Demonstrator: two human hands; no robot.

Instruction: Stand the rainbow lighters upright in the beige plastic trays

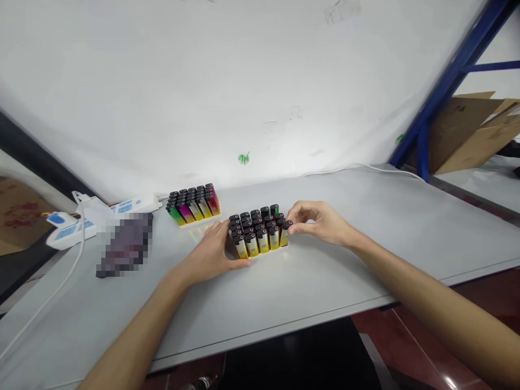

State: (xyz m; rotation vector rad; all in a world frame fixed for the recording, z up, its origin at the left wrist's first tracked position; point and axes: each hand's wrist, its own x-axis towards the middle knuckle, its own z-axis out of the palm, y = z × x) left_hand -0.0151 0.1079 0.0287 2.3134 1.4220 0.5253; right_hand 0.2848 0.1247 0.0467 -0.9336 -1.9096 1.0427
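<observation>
Rows of lighters with black tops stand upright in a white tray (pixel 268 253) on the grey table. The front row is silver and yellow. My left hand (pixel 215 249) holds the tray's left side, with the thumb along its front corner. At the front right corner, my right hand (pixel 312 221) pinches a silver and yellow lighter (pixel 285 235) between thumb and fingers; it sits slightly apart from its neighbour. Behind and to the left, a second white tray (pixel 199 221) holds green, pink, silver and red lighters in rows.
Power strips (pixel 75 230) with a white cable and a blurred dark item (pixel 128 244) lie on the table (pixel 325 276) at the left. A white wall (pixel 260 97) rises behind. Cardboard boxes (pixel 459 130) stand beyond a blue frame (pixel 423 149) at the right.
</observation>
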